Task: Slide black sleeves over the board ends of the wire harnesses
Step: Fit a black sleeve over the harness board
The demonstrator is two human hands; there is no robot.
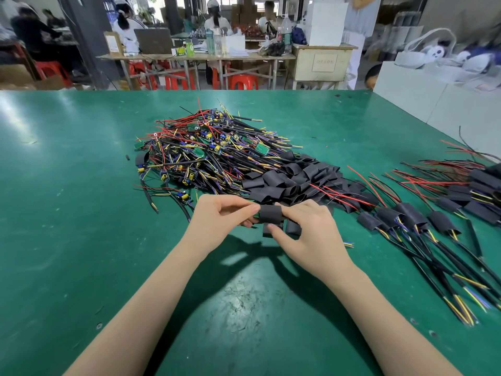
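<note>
Green matting covers the tabletop (81,240), scuffed near its front edge; both bare hands meet above it, a little in from that edge and near the middle. Left hand (219,218) has its fingers (245,208) curled, thumb and forefinger pinching the left end of a black sleeve (272,217), where a sliver of green circuit board shows at the sleeve's mouth; right hand (306,232) pinches the sleeve's right end, its fingers bent and clamped on it, with two more loose black sleeves (294,227) tucked beneath that hand. Just beyond the hands lies a heap of empty black sleeves (295,177); touching it on the left, toward the tabletop's middle, sprawls a tangled pile of bare wire harnesses (200,150) with red, yellow, purple and black leads and small green boards. Toward the right edge lie finished harnesses (412,218), their board ends already sleeved, black cables trailing to the front right corner. Past the far edge stand red plastic stools (242,82), a long worktable (195,57) with bottles, and seated people.
</note>
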